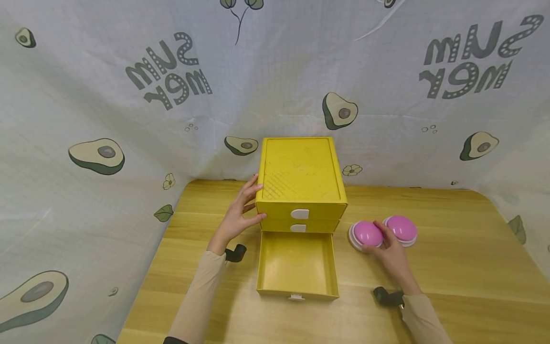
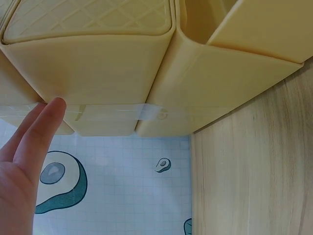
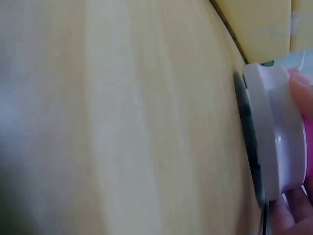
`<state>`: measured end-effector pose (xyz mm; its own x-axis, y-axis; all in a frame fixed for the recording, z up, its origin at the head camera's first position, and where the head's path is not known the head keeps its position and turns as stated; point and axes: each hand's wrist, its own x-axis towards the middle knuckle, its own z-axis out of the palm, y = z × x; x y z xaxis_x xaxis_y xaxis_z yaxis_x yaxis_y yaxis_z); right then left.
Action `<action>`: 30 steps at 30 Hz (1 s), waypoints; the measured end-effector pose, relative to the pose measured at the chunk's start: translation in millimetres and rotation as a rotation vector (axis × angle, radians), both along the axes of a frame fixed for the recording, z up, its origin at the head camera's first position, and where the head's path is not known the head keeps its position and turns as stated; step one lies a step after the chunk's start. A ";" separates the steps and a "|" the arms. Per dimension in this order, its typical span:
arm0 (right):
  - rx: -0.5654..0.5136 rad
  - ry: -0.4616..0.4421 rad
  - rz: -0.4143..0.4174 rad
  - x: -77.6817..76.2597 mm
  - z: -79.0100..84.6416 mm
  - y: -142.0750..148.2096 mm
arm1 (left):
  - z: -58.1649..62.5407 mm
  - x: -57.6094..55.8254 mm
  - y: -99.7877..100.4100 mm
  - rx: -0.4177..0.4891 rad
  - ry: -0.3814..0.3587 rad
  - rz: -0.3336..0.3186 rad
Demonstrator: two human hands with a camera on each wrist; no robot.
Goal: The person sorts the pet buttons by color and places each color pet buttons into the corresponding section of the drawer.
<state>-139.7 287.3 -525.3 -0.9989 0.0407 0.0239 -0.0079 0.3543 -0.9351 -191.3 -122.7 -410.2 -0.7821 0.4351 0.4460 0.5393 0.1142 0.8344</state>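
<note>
A yellow three-drawer cabinet (image 1: 301,169) stands against the back cloth, its bottom drawer (image 1: 296,267) pulled out towards me and the upper two closed. My left hand (image 1: 234,220) rests on the cabinet's left side, fingers extended and the thumb at the front corner; two of its fingers (image 2: 41,132) touch the yellow side in the left wrist view. Right of the cabinet, my right hand (image 1: 392,258) grips a pink dome button (image 1: 367,233) by its edges, thumb on the near side. Its white base (image 3: 281,132) sits close over the table in the right wrist view.
A second pink dome button (image 1: 401,228) with a white base is just right of the gripped one. The wooden table (image 1: 455,248) ends at a hanging cloth (image 1: 283,71) printed with avocados. Black wrist-camera mounts (image 1: 386,296) stick out beside both wrists.
</note>
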 end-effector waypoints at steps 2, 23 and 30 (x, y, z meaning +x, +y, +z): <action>0.005 -0.007 -0.007 2.0 1.9 -0.4 | -0.6 0.0 -0.4 0.002 0.001 -0.003; -0.034 0.108 0.025 40.7 63.4 -26.3 | -3.4 -0.2 -0.5 0.005 0.000 -0.001; -0.094 0.157 0.069 53.0 83.1 -41.0 | -3.8 -0.7 -0.7 0.006 -0.006 0.003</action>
<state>-86.8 246.2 -442.2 -0.9836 -0.0187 0.1791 -0.1778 0.2591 -0.9494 -192.0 -123.5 -414.0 -0.7865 0.4299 0.4435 0.5336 0.1111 0.8384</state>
